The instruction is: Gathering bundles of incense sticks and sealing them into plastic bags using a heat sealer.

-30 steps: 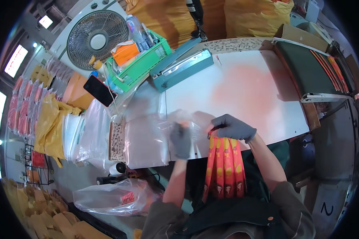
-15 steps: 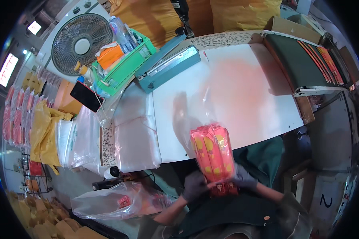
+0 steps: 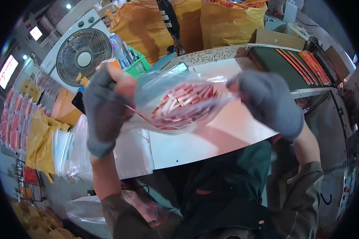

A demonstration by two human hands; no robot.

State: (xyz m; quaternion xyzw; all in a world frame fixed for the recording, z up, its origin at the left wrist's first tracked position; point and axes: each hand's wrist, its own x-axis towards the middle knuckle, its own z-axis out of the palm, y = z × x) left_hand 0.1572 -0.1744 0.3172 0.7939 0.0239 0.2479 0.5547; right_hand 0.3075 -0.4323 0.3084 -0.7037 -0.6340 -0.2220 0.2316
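A clear plastic bag (image 3: 149, 89) is held up over the front of the white worktop (image 3: 187, 149), its mouth spread toward me. Inside it sits a tight stack of red and white packets (image 3: 183, 99), seen edge-on; their exact kind I cannot make out. My left hand (image 3: 109, 109), in a grey glove with bare fingertips, is closed on the bag's left edge. On the right edge, my right hand (image 3: 269, 103) in a matching glove grips the plastic, its fingers partly hidden and blurred.
A fan (image 3: 83, 57) and a green basket (image 3: 139, 65) with bottles stand at the back left. At the right, a dark green conveyor belt (image 3: 263, 61) carries flat red strips. Clear plastic sheets (image 3: 129, 159) lie on the worktop's left; yellow sacks (image 3: 231, 22) stand behind.
Both hands have risen from my lap and moved apart. The bag, earlier upright with its pink, yellow-dotted packets facing me, is now lifted and tipped with its mouth stretched between my hands.
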